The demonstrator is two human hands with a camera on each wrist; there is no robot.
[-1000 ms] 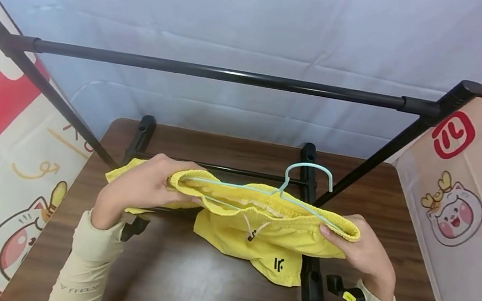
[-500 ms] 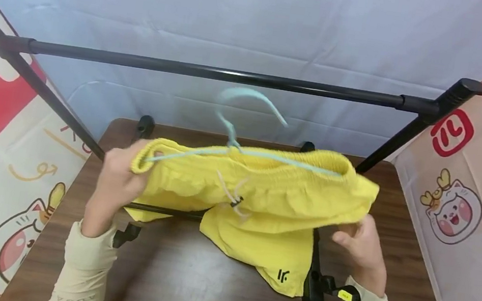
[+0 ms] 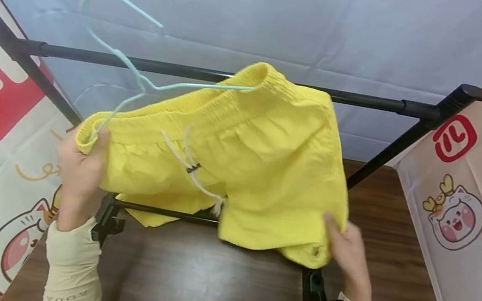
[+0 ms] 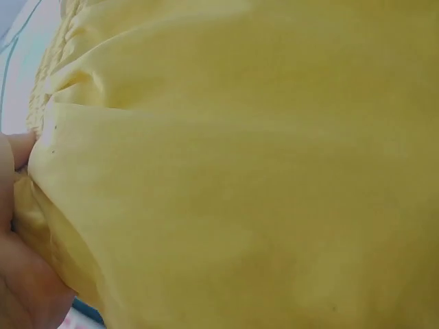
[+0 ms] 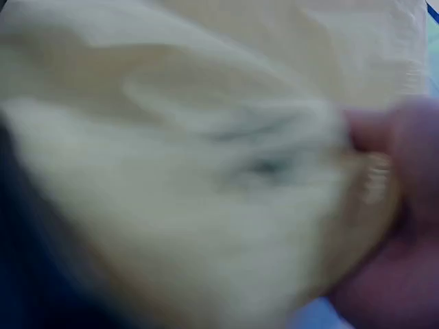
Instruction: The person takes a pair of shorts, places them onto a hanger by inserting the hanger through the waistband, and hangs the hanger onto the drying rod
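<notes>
Yellow shorts (image 3: pixel 278 150) with a gathered waistband and a white drawstring hang in front of the rack, tilted with the right side higher. A pale blue hanger (image 3: pixel 140 79) sits inside the waistband, its hook up at the left. My left hand (image 3: pixel 82 164) grips the waistband's left end around the hanger's tip; in the left wrist view cloth fills most of the picture beside the hand (image 4: pixel 27 274). Lower down, my right hand (image 3: pixel 349 248) pinches the outer edge of the right leg near its hem. The right wrist view is blurred, with the thumb (image 5: pixel 374 130) on the cloth.
The black rack's top bar (image 3: pixel 368 101) runs across behind the shorts, between slanted posts (image 3: pixel 389 145). A lower bar (image 3: pixel 158 210) and a black foot (image 3: pixel 314 289) stand on the brown wooden table (image 3: pixel 203 284). Printed cloth walls flank both sides.
The shorts and hanger have risen toward the top bar and tilted, the hook swinging up and left. My right hand has let go of the waistband and taken hold of the right leg.
</notes>
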